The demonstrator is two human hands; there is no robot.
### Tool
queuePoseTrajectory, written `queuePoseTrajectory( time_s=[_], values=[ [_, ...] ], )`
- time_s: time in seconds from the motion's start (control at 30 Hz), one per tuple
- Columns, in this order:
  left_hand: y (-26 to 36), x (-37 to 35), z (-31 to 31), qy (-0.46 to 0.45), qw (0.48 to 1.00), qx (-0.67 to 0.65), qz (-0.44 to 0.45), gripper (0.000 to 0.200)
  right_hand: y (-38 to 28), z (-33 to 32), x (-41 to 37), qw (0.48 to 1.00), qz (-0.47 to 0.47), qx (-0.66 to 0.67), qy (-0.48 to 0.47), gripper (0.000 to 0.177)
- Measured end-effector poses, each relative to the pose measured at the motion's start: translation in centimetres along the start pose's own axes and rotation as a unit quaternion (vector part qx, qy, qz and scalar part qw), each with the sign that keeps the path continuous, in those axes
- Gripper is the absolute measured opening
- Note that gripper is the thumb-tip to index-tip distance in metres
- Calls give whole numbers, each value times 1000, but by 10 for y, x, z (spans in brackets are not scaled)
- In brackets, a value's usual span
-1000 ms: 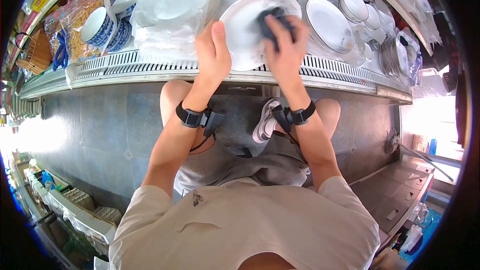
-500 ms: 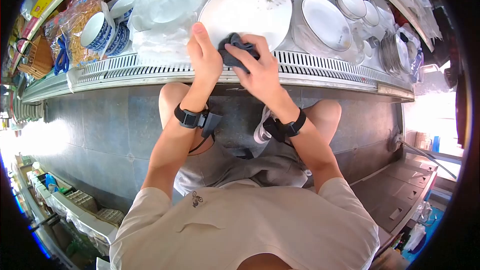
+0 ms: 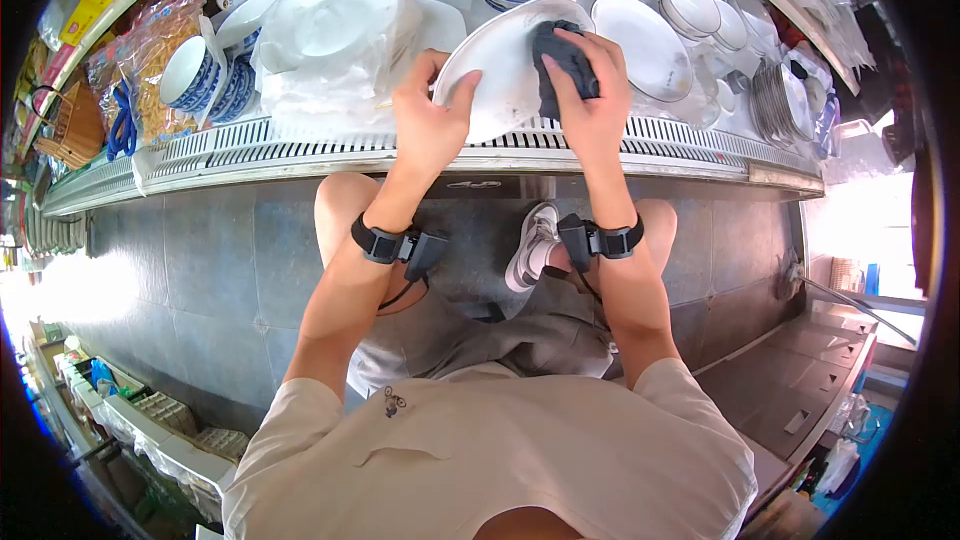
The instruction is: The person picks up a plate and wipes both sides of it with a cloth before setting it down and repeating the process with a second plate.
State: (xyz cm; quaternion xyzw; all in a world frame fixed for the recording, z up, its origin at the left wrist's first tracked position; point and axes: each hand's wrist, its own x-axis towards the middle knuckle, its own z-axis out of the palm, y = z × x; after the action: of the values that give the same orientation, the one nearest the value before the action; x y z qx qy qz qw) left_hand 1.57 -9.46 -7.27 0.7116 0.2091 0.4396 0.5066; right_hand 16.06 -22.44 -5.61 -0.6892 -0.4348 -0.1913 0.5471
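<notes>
A white oval plate [image 3: 492,75] is tilted up above the front edge of the shelf. My left hand [image 3: 432,110] grips its left rim, thumb on the near face and fingers behind. On the right, my right hand [image 3: 597,90] is closed on a dark grey cloth [image 3: 561,62], pressed against the plate's right rim. Part of the plate is covered by the cloth. Left of it a stack of white plates [image 3: 340,20] sits in plastic wrap, and to the right lies a white oval dish [image 3: 642,48].
Blue-patterned bowls [image 3: 190,75] and a wicker basket [image 3: 75,125] stand at the left of the shelf. White bowls [image 3: 690,6] and a row of upright plates [image 3: 780,105] are at the right. A slotted shelf edge [image 3: 330,152] runs across in front of me.
The plate has been lifted and tilted, turning its face. My left hand has gone from an open pose beside it to gripping its rim. My right hand has moved the cloth right and up.
</notes>
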Motion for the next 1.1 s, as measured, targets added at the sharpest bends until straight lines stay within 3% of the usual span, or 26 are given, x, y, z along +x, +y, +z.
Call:
queuePoseTrajectory(
  time_s=[0.1, 0.13, 0.17, 0.2, 0.23, 0.3, 0.33, 0.37, 0.43, 0.57, 0.67, 0.7, 0.73, 0.8, 0.83, 0.9, 0.93, 0.97, 1.0, 1.03, 1.07, 1.1],
  values=[
    [7, 1, -3, 14, 999, 1, 30, 19, 0, -23, 1, 992, 40, 110, -36, 32],
    [9, 1, -3, 29, 996, 9, 88, 21, -3, -32, -2, 943, 174, 284, -25, 30],
    [11, 1, -3, 43, 988, 16, 146, 23, -4, -39, -2, 845, 299, 443, -13, 29],
    [11, 1, -6, 38, 984, 21, 171, 24, 0, -48, -1, 836, 315, 448, -35, 43],
    [12, 1, -7, 36, 984, 19, 173, 24, 4, -56, -1, 837, 313, 447, -32, 43],
    [18, 1, -10, 19, 938, 97, 333, 29, 9, -69, -2, 645, 369, 663, -91, 71],
    [20, 4, -11, 7, 912, 120, 392, 34, 0, -72, 2, 633, 440, 634, -51, 92],
    [19, 5, -9, 4, 912, 118, 392, 34, 17, -78, -4, 577, 392, 705, -129, 90],
    [16, 6, -6, -16, 878, 145, 455, 40, 5, -82, -3, 567, 459, 677, -93, 81],
    [14, 8, -3, -26, 866, 150, 477, 39, 19, -80, -14, 545, 465, 692, -88, 66],
    [16, 9, -6, -42, 872, 170, 457, 45, 19, -76, -15, 560, 443, 692, -107, 57],
    [17, 11, -5, -45, 872, 169, 458, 45, 22, -74, -17, 532, 431, 722, -102, 59],
    [17, 14, -4, -12, 885, 175, 432, 49, 24, -72, -19, 503, 418, 751, -98, 62],
    [28, 17, -1, 47, 915, 159, 367, 55, 25, -72, -22, 499, 399, 763, -95, 63],
    [25, 19, 0, 47, 915, 159, 367, 55, 26, -73, -23, 496, 380, 775, -92, 63],
    [10, 24, 4, 55, 966, 41, 248, 51, 29, -75, -23, 506, 369, 774, -91, 62],
    [0, 24, -1, 55, 966, 40, 248, 51, 31, -77, -23, 517, 358, 773, -89, 61],
    [-14, 23, -11, -27, 993, -115, 29, 51, 33, -77, -23, 517, 358, 772, -89, 61],
    [-7, 25, -16, -108, 940, -261, -192, 53, 35, -77, -24, 534, 345, 767, -87, 64],
    [-1, 26, -17, -108, 940, -261, -192, 53, 36, -77, -24, 551, 332, 761, -84, 68],
    [7, 25, -21, -165, 853, -422, -260, 53, 37, -77, -23, 551, 333, 761, -84, 68],
    [19, 23, -22, -215, 730, -565, -317, 53, 37, -77, -22, 597, 323, 728, -98, 71]
  ],
)
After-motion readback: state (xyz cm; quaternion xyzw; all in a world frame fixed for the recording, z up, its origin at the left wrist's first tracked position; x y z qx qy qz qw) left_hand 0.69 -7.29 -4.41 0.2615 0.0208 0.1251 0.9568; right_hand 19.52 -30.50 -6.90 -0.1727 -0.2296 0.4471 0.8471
